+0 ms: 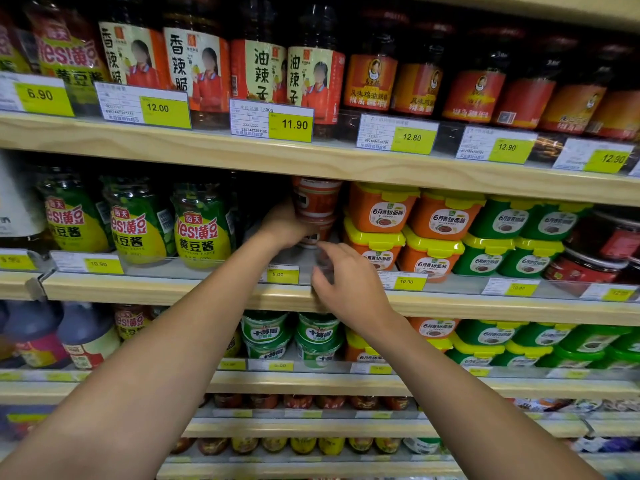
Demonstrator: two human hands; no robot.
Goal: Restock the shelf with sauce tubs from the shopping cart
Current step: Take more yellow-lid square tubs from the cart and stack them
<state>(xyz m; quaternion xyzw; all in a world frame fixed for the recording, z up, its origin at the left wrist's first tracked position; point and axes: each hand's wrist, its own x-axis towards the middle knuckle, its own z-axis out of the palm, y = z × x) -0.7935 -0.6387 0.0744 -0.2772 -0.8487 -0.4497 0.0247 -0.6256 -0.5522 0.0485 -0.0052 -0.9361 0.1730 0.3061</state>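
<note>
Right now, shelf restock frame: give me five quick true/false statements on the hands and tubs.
1. The left hand is on a stack of red tubs on the middle shelf. True.
2. The right hand holds a green tub. False: it is near the shelf edge, below the red tubs; what it holds, if anything, is blurred.
3. Orange tubs with yellow lids stand just right of the red tubs. True.
4. The price tag under the red tubs reads 12.90. False: it reads 5.00.
5. The shopping cart is visible below the arms. False: only shelves show.
</note>
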